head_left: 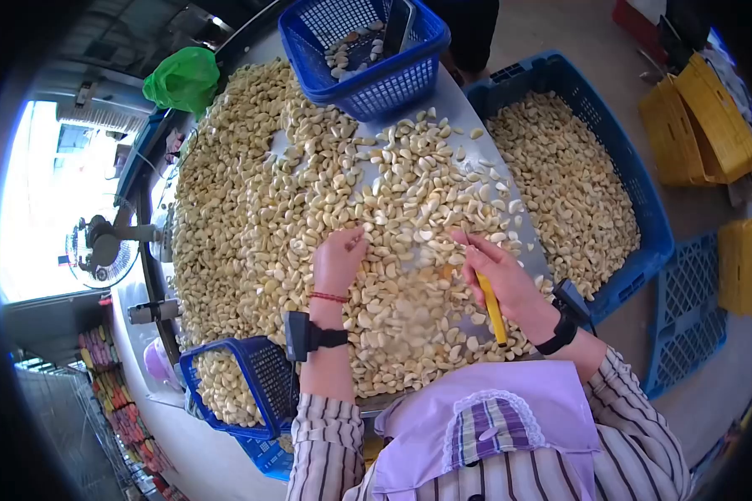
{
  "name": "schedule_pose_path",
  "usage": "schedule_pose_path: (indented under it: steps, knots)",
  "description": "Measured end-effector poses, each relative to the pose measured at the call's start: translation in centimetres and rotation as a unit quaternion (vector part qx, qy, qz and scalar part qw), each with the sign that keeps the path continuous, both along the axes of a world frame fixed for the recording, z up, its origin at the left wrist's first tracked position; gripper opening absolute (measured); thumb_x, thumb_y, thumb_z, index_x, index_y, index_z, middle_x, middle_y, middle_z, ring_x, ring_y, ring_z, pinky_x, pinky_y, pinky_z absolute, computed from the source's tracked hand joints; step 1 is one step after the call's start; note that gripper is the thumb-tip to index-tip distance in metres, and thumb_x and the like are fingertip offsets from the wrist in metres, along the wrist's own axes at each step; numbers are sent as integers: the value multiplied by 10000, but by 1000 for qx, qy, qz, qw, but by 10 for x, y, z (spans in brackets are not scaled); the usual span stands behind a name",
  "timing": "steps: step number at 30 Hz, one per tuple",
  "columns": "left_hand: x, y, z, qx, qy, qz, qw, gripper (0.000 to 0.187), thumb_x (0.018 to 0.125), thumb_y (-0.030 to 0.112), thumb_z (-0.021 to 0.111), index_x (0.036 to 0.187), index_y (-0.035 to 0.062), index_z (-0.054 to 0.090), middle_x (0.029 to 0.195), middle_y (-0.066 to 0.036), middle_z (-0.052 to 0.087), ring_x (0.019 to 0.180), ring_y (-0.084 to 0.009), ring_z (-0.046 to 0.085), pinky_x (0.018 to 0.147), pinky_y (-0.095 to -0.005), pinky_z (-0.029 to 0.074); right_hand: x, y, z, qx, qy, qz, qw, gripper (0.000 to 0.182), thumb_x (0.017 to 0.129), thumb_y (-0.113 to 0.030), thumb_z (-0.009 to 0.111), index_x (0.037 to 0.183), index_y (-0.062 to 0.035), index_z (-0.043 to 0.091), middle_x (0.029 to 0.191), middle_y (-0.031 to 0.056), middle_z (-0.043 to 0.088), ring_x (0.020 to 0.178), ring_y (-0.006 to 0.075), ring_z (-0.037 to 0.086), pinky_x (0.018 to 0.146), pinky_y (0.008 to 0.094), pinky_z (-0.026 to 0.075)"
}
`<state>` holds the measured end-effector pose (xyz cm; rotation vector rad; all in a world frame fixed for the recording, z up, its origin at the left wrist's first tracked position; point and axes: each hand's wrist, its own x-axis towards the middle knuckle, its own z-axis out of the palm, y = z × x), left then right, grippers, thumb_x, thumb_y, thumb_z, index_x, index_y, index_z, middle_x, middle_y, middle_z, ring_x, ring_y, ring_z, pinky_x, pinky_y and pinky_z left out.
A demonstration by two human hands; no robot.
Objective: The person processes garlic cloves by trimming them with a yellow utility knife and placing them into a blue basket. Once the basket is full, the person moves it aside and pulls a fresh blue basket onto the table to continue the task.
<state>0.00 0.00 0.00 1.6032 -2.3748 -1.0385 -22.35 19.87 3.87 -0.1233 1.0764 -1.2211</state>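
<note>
The right hand [497,267] is closed around a yellow-handled tool [491,307], whose handle runs back along the palm toward the wrist; its fingertips press down among the garlic cloves [309,192]. The left hand [338,259] lies palm-down on the heap just beside it, fingers curled loosely over a few cloves, gripping nothing firmly that can be made out. Both wrists carry black bands, and a red cord circles the left one.

The cloves are peeled, pale cream to yellowish, curved and plump, piled thick across the metal tabletop [464,108], thinning toward its far right edge. A small blue basket [363,83] at the far end holds a few cloves. A large blue crate [635,209] to the right is filled with more. Another blue basket [259,376] near the left elbow holds cloves too. A green bag [184,79] sits at the far left.
</note>
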Motion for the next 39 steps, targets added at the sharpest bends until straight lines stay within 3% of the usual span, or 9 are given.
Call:
schedule_pose_path:
  steps: [7,8,13,19,26,28,29,31,39]
  knots:
    - [2,13,19,-116,115,104,981,298,852,283,634,1021,41,672,848,-99,647,645,-189,584,551,-295,477,3,5,2,-24,10,-6,1000,368,968,-285,490,1310,-153,501,723,-9,526,465,57,441,424,192,386]
    - [6,16,24,81,253,169,949,333,878,329,598,1062,56,651,863,-82,625,622,-164,556,488,-264,434,4,5,4,-28,10,-8,1000,378,969,-288,486,1321,-152,486,740,-3,538,467,57,447,426,192,389]
    - [5,42,20,531,699,186,441,551,889,530,526,1193,76,595,1038,-48,573,706,-116,493,408,-176,350,14,1,2,-21,37,19,999,437,970,-305,475,1370,-141,415,843,34,602,489,65,498,438,200,415]
    - [5,59,18,541,713,238,377,498,875,528,554,1160,126,623,1082,-58,593,724,-130,469,407,-170,320,22,-3,-24,-41,273,196,941,493,949,-333,494,1379,-111,401,952,65,638,577,108,610,512,247,479]
    - [0,52,16,523,700,185,449,449,869,465,601,1117,93,647,1060,-35,588,693,-111,493,404,-177,308,-56,-2,-44,-1,427,86,900,505,942,-316,509,1397,-127,395,859,47,622,682,101,631,513,234,456]
    - [-12,51,19,382,512,227,735,373,884,374,605,1087,66,660,1009,-43,614,659,-114,515,435,-194,361,-71,1,-25,49,415,26,908,509,946,-321,503,1390,-97,398,940,44,631,768,107,633,485,219,437]
    - [-20,49,12,382,513,227,734,373,884,374,605,1087,66,660,1009,-43,614,659,-114,515,435,-194,361,-71,2,-16,49,416,26,908,509,946,-321,503,1390,-97,398,940,44,631,768,107,633,485,219,437]
    - [-46,49,0,-40,243,24,969,229,863,226,611,973,39,682,910,-94,641,653,-178,574,514,-300,461,-70,4,1,36,352,-70,933,503,950,-325,497,1378,-77,406,1069,51,614,832,121,638,467,204,425]
    - [-67,53,1,-143,-105,-101,979,186,746,236,658,835,73,668,947,-100,661,832,-296,633,704,-398,502,-47,18,21,2,174,-51,983,463,984,-277,436,1371,-32,372,1235,105,543,843,167,673,433,172,436]
